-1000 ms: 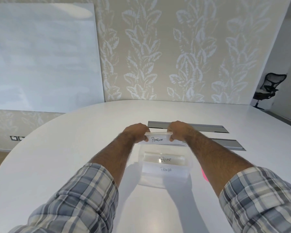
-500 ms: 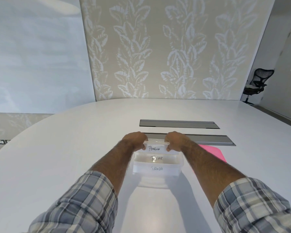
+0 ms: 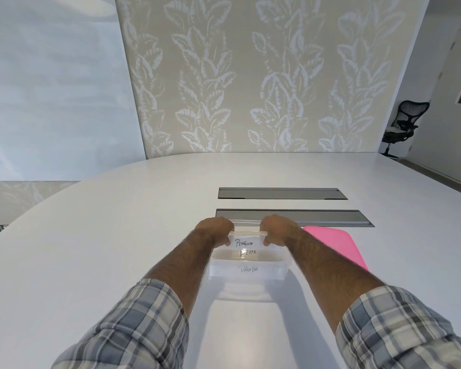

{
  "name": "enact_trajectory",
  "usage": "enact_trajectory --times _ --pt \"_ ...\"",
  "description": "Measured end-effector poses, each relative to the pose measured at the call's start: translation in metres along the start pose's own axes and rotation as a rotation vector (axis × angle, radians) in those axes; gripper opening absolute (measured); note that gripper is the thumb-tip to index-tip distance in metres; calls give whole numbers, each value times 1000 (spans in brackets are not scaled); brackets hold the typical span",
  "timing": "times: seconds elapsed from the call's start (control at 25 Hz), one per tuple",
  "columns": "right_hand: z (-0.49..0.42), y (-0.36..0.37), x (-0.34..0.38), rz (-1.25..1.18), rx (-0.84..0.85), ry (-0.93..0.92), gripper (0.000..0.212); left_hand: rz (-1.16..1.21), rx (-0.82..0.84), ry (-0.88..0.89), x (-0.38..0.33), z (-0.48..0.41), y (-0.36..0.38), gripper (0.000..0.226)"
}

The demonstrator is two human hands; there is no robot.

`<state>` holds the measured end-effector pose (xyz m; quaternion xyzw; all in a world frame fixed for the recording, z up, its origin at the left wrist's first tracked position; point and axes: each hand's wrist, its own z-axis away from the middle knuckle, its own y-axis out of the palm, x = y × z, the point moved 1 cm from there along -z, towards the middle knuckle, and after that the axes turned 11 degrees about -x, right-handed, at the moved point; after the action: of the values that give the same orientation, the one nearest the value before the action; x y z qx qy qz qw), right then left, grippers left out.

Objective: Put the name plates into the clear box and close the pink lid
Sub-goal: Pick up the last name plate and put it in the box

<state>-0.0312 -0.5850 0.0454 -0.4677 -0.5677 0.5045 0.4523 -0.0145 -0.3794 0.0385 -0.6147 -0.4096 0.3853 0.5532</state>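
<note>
A clear box point(image 3: 284, 267) stands on the white table in front of me. My left hand point(image 3: 215, 230) and my right hand point(image 3: 278, 230) each grip one end of the white "PENGUIN" name plate point(image 3: 245, 242), which sits at the far side of the box, partly inside it. Two more name plates lie in the box: "BEAR" point(image 3: 248, 253) behind and "PANDA" point(image 3: 248, 269) at the near wall. The pink lid point(image 3: 336, 245) lies flat on the table just right of the box, partly hidden by my right forearm.
Two grey cable hatches point(image 3: 330, 218) are set into the white table point(image 3: 91, 249) beyond the box. A black office chair point(image 3: 402, 126) stands at the far right by the patterned wall. A whiteboard fills the left wall.
Both hands have lowered the PENGUIN plate from above the box down into its far side. The camera has turned right, bringing the pink lid into view.
</note>
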Motion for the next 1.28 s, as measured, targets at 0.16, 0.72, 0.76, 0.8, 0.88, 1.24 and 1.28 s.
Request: enact_trajectory --times 0.16,0.72,0.76,0.8,0.88,1.24,1.28 --pt "-3 6 1 25 15 -5 51 -38 25 12 -2 -3 3 50" --pt "-2 21 6 87 42 -38 47 -80 60 38 -2 -7 15 35" --pt "-1 21 6 92 39 -43 46 -78 59 38 -2 -6 15 34" --pt "0 21 6 94 37 -46 45 -74 55 38 -2 -5 15 33" --pt "2 18 6 83 32 -44 41 -62 47 30 -1 -3 14 39" --pt "19 -9 13 26 -157 -83 39 45 -134 -21 0 22 -15 40" --pt "21 -10 15 14 -168 -83 43 35 -168 -9 -1 25 -19 43"
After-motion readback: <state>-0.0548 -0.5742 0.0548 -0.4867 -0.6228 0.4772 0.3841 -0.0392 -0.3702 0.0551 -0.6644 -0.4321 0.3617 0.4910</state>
